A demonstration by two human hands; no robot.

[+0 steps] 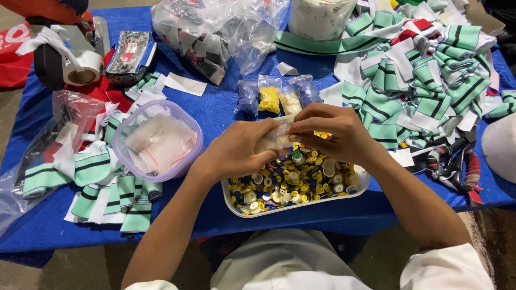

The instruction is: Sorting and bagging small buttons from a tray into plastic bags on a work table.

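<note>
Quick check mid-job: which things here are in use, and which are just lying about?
In use: left hand, right hand, small clear bag, tray of buttons.
Lying about: lidded tub, striped fabric strips, tape roll, scissors.
</note>
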